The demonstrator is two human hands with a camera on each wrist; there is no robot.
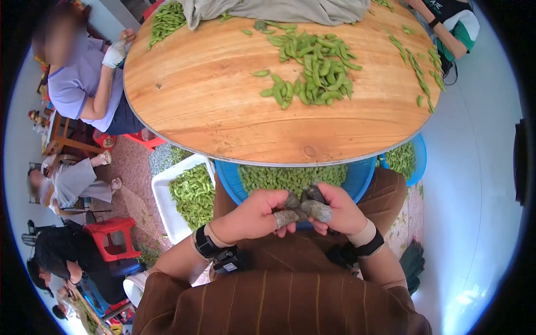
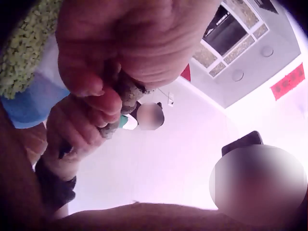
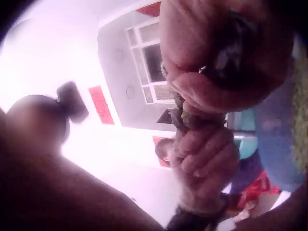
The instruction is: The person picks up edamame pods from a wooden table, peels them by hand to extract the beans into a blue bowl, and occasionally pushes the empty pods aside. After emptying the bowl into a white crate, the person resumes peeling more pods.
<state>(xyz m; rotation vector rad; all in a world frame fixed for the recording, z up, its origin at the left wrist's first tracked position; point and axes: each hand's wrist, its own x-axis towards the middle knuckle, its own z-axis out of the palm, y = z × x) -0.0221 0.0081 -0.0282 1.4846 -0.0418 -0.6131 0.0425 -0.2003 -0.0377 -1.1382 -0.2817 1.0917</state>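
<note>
My left hand (image 1: 254, 215) and right hand (image 1: 343, 212) meet fingertip to fingertip above a blue basin (image 1: 224, 181) of shelled green beans (image 1: 293, 177). Worn grey covers (image 1: 318, 210) wrap the thumbs and forefingers. Both hands have curled fingers and pinch at one spot. A small greenish piece, like an edamame pod (image 3: 186, 118), shows between the fingertips in the right wrist view; the fingers hide most of it. In the left wrist view the other fingers fold in toward the palms.
A round wooden table (image 1: 223, 106) overhangs the basin, with heaped edamame pods (image 1: 321, 70) and a grey cloth (image 1: 273, 11). A white crate (image 1: 164, 204) of pods stands left, a blue tub (image 1: 420, 162) right. Another person (image 1: 84, 84) sits at the table's left; red stools (image 1: 114, 237) stand behind.
</note>
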